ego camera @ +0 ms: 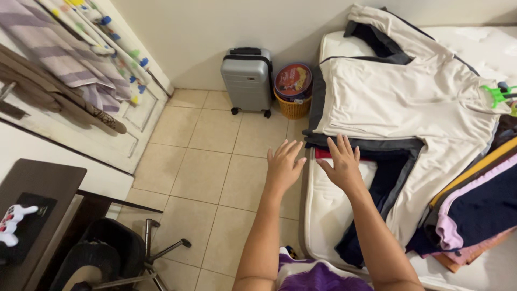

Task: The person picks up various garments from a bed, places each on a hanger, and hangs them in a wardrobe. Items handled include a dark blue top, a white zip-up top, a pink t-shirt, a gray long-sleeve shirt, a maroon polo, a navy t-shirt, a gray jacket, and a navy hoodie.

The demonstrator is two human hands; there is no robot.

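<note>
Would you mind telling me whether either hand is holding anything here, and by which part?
Nothing is held: the left hand and right hand are open, reaching toward the cream shirt.

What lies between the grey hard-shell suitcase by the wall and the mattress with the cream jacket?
In the head view, a yellow woven basket with a round red tin on top stands between the suitcase and the mattress.

Both bare arms stretched forward, hands empty.
The left hand [283,164] and right hand [340,163] hover side by side, palms down, fingers spread, touching nothing.
</note>
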